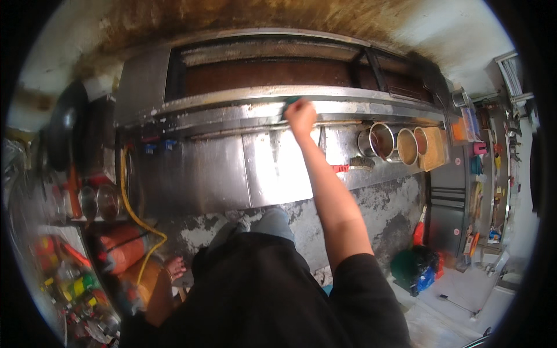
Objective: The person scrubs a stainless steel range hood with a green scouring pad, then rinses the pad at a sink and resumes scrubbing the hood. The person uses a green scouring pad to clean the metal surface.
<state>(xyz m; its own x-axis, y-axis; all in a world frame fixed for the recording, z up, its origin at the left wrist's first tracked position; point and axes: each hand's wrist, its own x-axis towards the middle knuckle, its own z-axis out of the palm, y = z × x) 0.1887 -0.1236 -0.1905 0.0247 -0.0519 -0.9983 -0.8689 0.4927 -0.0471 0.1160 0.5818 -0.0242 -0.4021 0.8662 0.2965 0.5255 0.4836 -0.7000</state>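
My right arm stretches forward, and my right hand [302,117] grips a dark green scouring pad [290,101]. The pad is pressed to the metal ledge [256,109] of a stainless steel hood or shelf unit; my fingers hide most of it. Under my forearm is a stainless steel counter panel [204,174], with strong glare at its middle. A wire brush with a red handle [340,168] lies right of the forearm. Down at my left side, my left hand [176,267] hangs with its fingers apart and nothing in it.
Several metal pots [376,139] and a tray of tan crumbs or powder [433,150] stand at the counter's right. A yellow hose [126,187] runs down to orange gas cylinders [122,248] at left. A dark wok [67,124] stands far left. Bags [424,269] lie on the floor at right.
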